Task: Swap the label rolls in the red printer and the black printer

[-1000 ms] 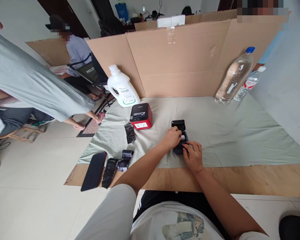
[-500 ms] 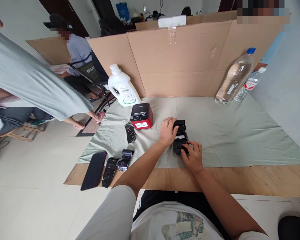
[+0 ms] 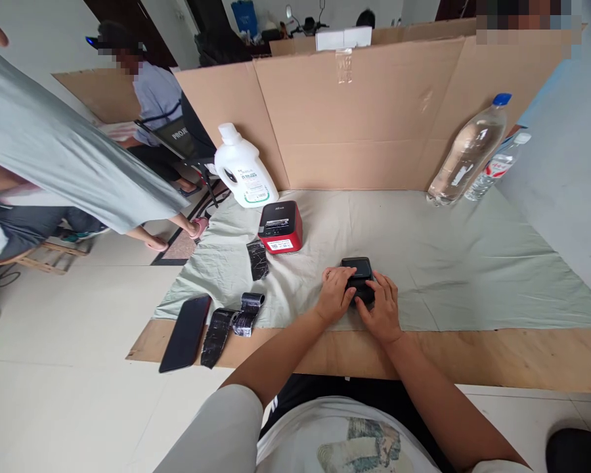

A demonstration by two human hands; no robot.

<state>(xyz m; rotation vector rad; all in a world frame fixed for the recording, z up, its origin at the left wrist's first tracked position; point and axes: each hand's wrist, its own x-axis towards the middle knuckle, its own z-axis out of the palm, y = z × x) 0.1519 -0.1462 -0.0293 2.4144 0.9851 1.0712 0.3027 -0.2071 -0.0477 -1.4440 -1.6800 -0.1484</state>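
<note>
**Both hands press on the small black printer near the worktop's front edge**

The fingers of the left hand (image 3: pixel 335 293) curl over the left side of the small black printer (image 3: pixel 358 277), and the fingers of the right hand (image 3: pixel 381 307) curl over its right side and front; both sets are closed on the device, touching it from either side. The printer's lid lies shut and flat. The device sits on the pale green cloth (image 3: pixel 448 256) that covers most of the worktop (image 3: pixel 497 358), close to the cloth's front hem and roughly midway along the worktop's front edge.

Behind it and to the left stands a red and black printer (image 3: pixel 280 227), well apart from the hands. Just beside that, toward the left edge, lies a crumpled black strip (image 3: pixel 257 258). Further front, near the front-left corner, a second black strip with a curled end (image 3: pixel 232 323) hangs partly over the cloth's hem onto bare wood, and a dark phone (image 3: pixel 185 332) lies next to it, jutting over the worktop's left edge.

At the back-left corner stands a white jug (image 3: pixel 243 169). At the back-right corner a large clear bottle with a blue cap (image 3: pixel 467 154) leans against the cardboard wall (image 3: pixel 364 112), with a smaller bottle (image 3: pixel 497 165) beside it.
</note>
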